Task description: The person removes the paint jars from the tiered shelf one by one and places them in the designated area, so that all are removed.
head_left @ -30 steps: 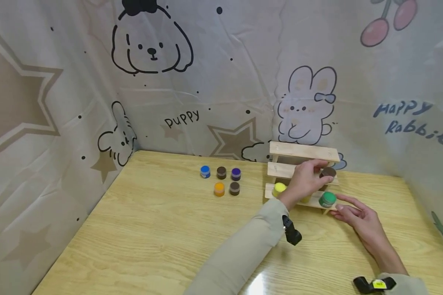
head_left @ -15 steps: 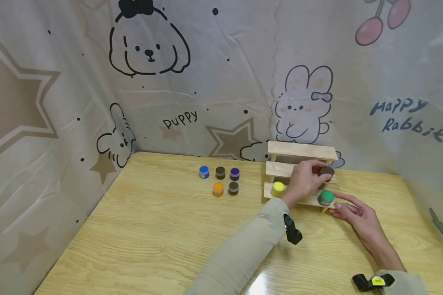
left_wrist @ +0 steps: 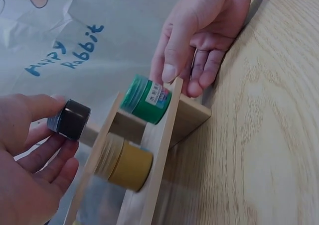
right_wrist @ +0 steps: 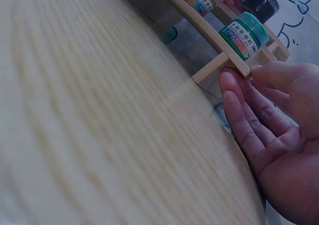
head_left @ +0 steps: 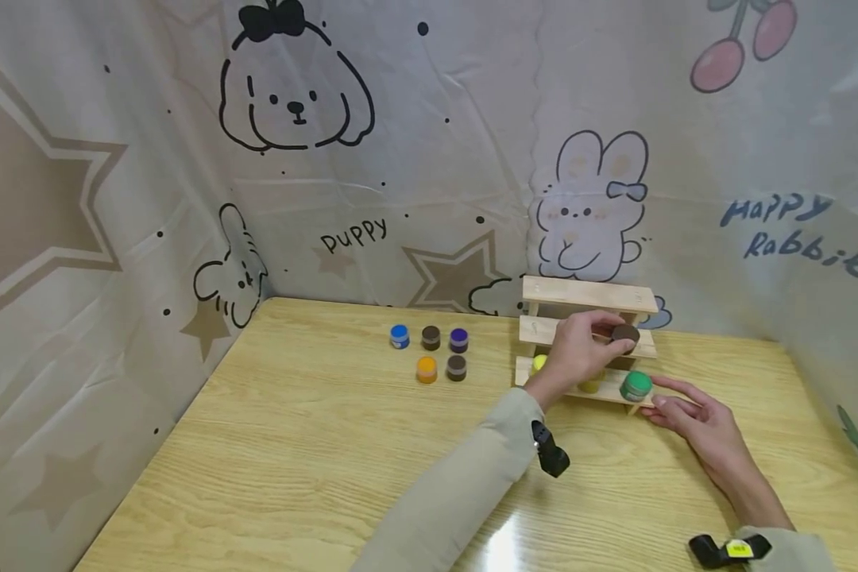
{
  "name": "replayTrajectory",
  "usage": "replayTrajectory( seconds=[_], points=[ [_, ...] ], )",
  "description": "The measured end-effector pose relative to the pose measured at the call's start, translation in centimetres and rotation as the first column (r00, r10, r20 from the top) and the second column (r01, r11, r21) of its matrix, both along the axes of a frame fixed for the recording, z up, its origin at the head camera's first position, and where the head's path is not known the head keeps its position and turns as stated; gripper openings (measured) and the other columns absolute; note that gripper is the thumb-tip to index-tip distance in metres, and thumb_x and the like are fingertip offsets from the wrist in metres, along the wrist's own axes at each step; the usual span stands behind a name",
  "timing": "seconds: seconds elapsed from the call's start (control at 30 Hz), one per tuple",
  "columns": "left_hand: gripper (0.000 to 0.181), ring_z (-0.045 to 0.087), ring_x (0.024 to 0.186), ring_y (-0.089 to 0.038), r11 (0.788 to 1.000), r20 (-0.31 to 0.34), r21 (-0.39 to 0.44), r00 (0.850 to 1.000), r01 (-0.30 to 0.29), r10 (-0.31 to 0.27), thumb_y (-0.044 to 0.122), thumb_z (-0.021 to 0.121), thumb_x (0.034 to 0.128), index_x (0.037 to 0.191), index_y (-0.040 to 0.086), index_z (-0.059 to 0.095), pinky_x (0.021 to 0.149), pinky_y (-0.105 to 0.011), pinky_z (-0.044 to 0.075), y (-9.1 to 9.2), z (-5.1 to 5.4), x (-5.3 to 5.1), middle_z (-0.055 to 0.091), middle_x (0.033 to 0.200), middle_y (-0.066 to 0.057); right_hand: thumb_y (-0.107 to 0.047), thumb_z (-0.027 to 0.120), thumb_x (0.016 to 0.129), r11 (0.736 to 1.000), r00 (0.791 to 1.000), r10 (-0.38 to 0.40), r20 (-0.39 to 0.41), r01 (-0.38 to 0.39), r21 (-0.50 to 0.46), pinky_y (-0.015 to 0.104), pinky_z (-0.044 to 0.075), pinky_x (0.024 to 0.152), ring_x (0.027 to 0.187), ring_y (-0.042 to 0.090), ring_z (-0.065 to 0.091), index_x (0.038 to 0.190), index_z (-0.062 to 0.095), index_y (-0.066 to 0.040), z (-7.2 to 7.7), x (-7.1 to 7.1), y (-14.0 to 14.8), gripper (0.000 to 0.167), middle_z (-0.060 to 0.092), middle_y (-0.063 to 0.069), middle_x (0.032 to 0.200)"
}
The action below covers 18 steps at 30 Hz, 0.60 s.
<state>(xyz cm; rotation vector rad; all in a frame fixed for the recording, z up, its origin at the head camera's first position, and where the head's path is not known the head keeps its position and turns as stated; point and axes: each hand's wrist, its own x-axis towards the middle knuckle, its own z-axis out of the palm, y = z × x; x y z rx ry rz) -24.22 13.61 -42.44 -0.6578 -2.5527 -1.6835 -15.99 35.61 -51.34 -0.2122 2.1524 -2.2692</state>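
Note:
A three-tier wooden display rack (head_left: 589, 294) stands at the back right of the table. My left hand (head_left: 575, 353) holds a dark-lidded paint jar (head_left: 625, 337) between thumb and fingers at the middle tier's right part. Whether the jar's base touches that shelf, I cannot tell. My right hand (head_left: 711, 437) pinches the right end of the bottom shelf, thumb above and fingers below in the right wrist view. A green paint jar (left_wrist: 147, 99) sits on the bottom shelf next to it. Left of that are an ochre jar (left_wrist: 133, 168) and a yellow jar (head_left: 539, 363), partly hidden by my left hand.
Left of the rack, several paint jars stand on the table: a blue one (head_left: 400, 336), a purple one (head_left: 458, 340), an orange one (head_left: 427, 369) and dark ones (head_left: 456, 367). A printed curtain (head_left: 400, 159) hangs right behind the table's back edge.
My left hand has shifted slightly left along the middle tier, carrying the dark paint jar. The right hand keeps its place at the shelf end.

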Motion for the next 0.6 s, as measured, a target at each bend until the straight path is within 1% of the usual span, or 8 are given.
replayTrajectory(
  seconds=[0.17,0.27,0.33,0.47,0.6],
  points=[
    [0.028,0.065,0.080,0.001,0.998,0.009,0.051,1.000,0.022,-0.023,0.017,0.082,0.0903,0.116,0.009,0.074,0.069,-0.009,0.051,-1.5,-0.1,0.2,0.074,0.102,0.002,-0.004,0.061,0.103,1.000,1.000,0.000,-0.012,0.000,-0.002,0.030,0.059,0.084,0.095,0.017,0.075,0.137,0.063,-0.008,0.1,0.0,0.0,0.035,0.078,0.005,0.107],
    [0.028,0.064,0.081,0.001,0.997,-0.001,0.068,0.999,0.046,-0.046,0.018,0.082,0.0900,0.115,0.009,0.073,0.071,-0.009,0.052,-2.5,-0.2,0.3,0.072,0.100,0.004,-0.004,0.061,0.103,1.000,1.000,-0.004,-0.014,0.004,0.004,0.029,0.059,0.084,0.095,0.016,0.075,0.137,0.063,-0.008,0.1,-0.1,0.0,0.034,0.077,0.004,0.107],
    [0.028,0.064,0.084,0.001,0.995,-0.018,0.078,0.998,0.065,-0.064,0.017,0.082,0.0899,0.114,0.008,0.073,0.074,-0.010,0.053,-3.2,-0.1,0.3,0.072,0.100,0.004,-0.005,0.061,0.103,1.000,1.000,-0.004,-0.006,0.004,0.003,0.029,0.059,0.084,0.095,0.015,0.075,0.137,0.063,-0.009,0.1,-0.2,-0.1,0.034,0.077,0.002,0.108],
    [0.028,0.062,0.090,0.002,0.991,-0.071,0.086,0.993,0.101,-0.095,0.016,0.082,0.0896,0.114,0.007,0.073,0.081,-0.012,0.053,-4.6,0.1,0.5,0.073,0.102,0.002,-0.004,0.061,0.103,1.000,1.000,-0.005,0.010,0.005,-0.003,0.029,0.059,0.084,0.095,0.015,0.075,0.138,0.061,-0.008,0.0,-0.2,0.0,0.036,0.077,-0.001,0.111],
    [0.028,0.062,0.091,0.002,0.990,-0.097,0.092,0.991,0.106,-0.097,0.015,0.083,0.0886,0.114,0.006,0.073,0.083,-0.012,0.052,-6.0,0.4,0.8,0.073,0.103,0.000,-0.003,0.061,0.102,1.000,1.000,-0.004,0.013,0.004,-0.013,0.029,0.059,0.084,0.095,0.016,0.075,0.139,0.061,-0.007,0.0,-0.1,0.0,0.037,0.077,0.001,0.111]
  ],
)
